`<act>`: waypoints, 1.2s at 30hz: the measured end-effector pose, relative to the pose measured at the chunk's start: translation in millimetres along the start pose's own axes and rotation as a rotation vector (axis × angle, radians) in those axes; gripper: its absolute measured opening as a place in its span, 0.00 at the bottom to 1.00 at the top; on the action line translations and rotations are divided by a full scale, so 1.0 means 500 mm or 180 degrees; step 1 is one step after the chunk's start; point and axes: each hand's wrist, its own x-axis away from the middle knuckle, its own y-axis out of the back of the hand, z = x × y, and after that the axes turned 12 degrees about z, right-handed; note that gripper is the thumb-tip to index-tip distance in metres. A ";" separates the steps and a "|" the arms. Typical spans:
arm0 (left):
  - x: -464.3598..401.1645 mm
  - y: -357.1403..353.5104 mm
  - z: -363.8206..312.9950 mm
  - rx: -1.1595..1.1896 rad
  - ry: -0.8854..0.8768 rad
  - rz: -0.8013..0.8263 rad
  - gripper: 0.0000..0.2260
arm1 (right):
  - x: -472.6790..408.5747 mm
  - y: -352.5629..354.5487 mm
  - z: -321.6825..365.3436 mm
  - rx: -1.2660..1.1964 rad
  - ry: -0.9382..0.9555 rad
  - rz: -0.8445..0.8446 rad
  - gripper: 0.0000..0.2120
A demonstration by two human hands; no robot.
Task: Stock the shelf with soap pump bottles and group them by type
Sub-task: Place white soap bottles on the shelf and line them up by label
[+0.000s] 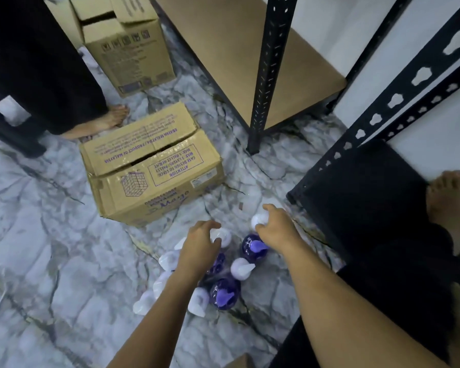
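**Both hands down among the bottles**

Reached into the soap pump bottles (pixel 225 292) clustered on the floor (pixel 51 248). Left hand (pixel 201 244) curled over a white bottle (pixel 223 237), mostly hidden. Right hand (pixel 274 229) closed on another white bottle (pixel 258 220). Labels unreadable.

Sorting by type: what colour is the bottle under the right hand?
White, seen in the head view; the right hand covers most of it.

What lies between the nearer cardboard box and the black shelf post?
Only bare marble floor separates the box from the post in the head view.
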 end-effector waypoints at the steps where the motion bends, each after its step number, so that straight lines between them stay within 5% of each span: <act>1: -0.010 -0.004 0.002 -0.0060 0.0044 0.0038 0.17 | -0.013 0.002 -0.003 0.0007 -0.0043 0.0038 0.29; 8: -0.051 -0.035 0.005 -0.0615 0.0106 0.0235 0.10 | -0.065 -0.003 -0.020 0.0094 -0.0311 0.0130 0.26; 15: -0.064 -0.047 0.008 -0.0600 0.0194 0.0257 0.14 | -0.079 -0.014 -0.016 -0.0255 -0.0238 0.0047 0.23; 36: -0.003 0.135 -0.165 -0.0569 -0.0791 -0.0212 0.13 | 0.175 0.176 0.062 -0.0309 0.0859 -0.1278 0.19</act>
